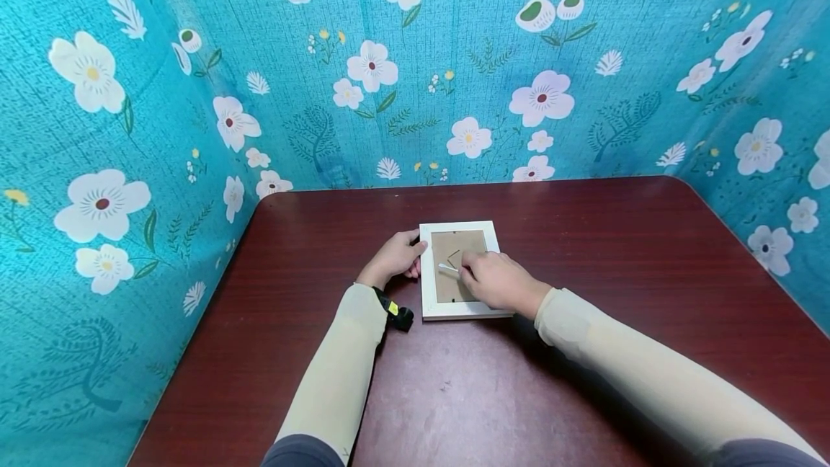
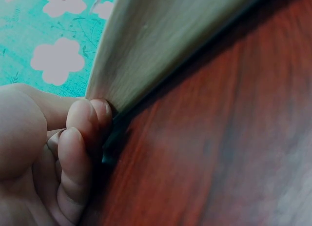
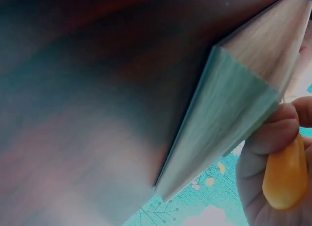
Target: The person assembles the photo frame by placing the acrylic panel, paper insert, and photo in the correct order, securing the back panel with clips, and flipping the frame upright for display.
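A white picture frame lies face down on the table, its brown backing board up. My left hand grips the frame's left edge, thumb over the top and fingers curled at the side. In the left wrist view those fingertips are at the frame's corner. My right hand is over the right part of the backing and holds a small tool with a yellow-orange handle. The tool's pale thin tip points left, close over the board. A small V-shaped mark shows beside it.
The dark red-brown table extends around the frame. A turquoise flowered curtain hangs behind it and along both sides. A black strap with a dark device is on my left wrist, near the frame's lower left corner.
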`<action>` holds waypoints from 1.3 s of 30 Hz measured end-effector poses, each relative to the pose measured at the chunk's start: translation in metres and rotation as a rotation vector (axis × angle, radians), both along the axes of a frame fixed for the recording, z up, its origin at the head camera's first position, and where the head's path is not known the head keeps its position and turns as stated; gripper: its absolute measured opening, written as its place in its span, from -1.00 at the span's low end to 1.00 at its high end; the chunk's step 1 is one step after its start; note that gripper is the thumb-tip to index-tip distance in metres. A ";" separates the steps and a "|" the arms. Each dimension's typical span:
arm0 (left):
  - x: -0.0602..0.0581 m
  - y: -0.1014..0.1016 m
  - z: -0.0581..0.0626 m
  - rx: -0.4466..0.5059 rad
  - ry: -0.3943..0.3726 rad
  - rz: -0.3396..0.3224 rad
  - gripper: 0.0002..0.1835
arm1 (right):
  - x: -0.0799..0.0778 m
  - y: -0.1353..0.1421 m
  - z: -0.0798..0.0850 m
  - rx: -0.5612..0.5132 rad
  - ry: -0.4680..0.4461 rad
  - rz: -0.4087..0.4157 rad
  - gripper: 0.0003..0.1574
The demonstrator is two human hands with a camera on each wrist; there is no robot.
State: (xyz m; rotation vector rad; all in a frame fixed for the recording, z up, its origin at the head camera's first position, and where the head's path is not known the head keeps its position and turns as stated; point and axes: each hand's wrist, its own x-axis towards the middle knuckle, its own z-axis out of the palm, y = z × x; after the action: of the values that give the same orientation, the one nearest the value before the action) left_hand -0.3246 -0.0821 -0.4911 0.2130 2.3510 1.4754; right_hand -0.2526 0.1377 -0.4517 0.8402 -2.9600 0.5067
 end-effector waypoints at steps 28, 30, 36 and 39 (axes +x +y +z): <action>-0.003 -0.002 -0.003 0.014 0.001 -0.020 -0.43 | -0.021 -0.018 -0.004 -0.003 0.052 -0.063 -0.74; -0.002 -0.002 -0.003 0.013 0.001 -0.021 -0.42 | -0.023 -0.019 -0.003 0.002 0.059 -0.066 -0.75; -0.002 -0.002 -0.001 0.017 0.001 -0.032 -0.48 | -0.028 -0.024 -0.004 0.028 0.075 -0.074 -0.75; -0.003 -0.002 -0.001 0.022 0.008 -0.028 -0.54 | -0.031 -0.027 -0.004 0.039 0.078 -0.074 -0.75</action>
State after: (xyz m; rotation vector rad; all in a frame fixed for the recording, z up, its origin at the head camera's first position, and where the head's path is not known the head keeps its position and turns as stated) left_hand -0.3273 -0.0839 -0.4925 0.2572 2.3289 1.4903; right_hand -0.2841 0.1107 -0.4558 0.7320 -2.9257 0.4047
